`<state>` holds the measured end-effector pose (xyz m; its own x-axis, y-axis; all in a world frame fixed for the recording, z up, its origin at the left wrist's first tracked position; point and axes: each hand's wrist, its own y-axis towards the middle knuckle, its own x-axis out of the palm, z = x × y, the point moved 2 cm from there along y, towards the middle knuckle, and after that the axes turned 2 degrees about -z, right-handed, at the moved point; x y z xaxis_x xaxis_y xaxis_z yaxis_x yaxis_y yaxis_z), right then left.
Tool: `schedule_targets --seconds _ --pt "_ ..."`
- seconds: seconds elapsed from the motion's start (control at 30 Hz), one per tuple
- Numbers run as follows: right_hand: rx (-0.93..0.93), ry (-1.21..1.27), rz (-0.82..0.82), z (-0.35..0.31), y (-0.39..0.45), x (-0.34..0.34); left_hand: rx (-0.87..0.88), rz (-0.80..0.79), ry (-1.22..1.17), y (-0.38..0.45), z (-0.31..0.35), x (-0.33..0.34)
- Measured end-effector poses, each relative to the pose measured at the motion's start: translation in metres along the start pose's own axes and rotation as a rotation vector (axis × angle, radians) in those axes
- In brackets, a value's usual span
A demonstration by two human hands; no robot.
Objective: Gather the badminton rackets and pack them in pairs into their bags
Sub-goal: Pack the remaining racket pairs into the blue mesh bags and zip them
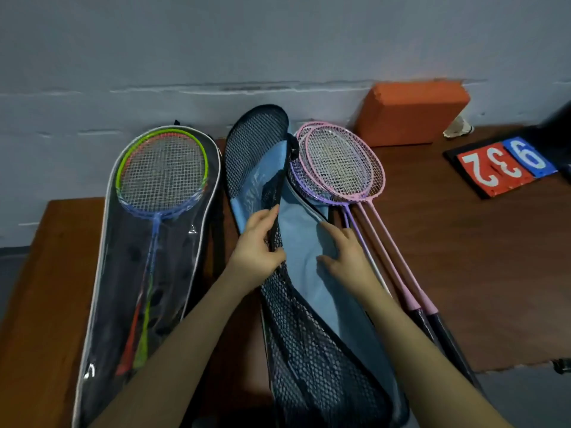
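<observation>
Mesh flap point(275, 193) pinched by left hand point(258, 242); right hand point(343, 251) seemingly flat on blue lining point(296, 230).

Your left hand point(258, 242) grips the black mesh flap point(256, 143) of the open blue bag point(306, 239), while your right hand point(346, 254) rests with fingers spread on its blue lining. Just right of the bag, pink and purple rackets point(344, 162) lie overlapping on the wooden table point(479, 257). To the left, the clear-fronted bag point(148, 242) holds green, orange and blue rackets point(162, 171).
</observation>
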<state>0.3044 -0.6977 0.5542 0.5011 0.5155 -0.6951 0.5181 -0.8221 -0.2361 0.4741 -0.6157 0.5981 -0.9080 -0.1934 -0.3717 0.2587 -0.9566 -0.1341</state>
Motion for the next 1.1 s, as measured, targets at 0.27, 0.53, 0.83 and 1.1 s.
schedule_targets --seconds 0.27,0.53,0.83,1.1 --pt "-0.014 0.303 0.321 0.055 -0.021 -0.028 -0.056 0.069 0.085 0.006 -0.019 0.049" --pt "0.284 -0.004 0.393 0.13 -0.023 -0.063 -0.096 0.142 0.074 0.019 -0.016 0.087" --pt "0.134 -0.077 0.296 0.124 -0.021 -0.052 -0.168 0.245 0.064 0.023 -0.009 0.085" --pt "0.148 -0.002 0.185 0.114 0.014 -0.045 -0.168 0.267 0.092 0.019 0.001 0.079"
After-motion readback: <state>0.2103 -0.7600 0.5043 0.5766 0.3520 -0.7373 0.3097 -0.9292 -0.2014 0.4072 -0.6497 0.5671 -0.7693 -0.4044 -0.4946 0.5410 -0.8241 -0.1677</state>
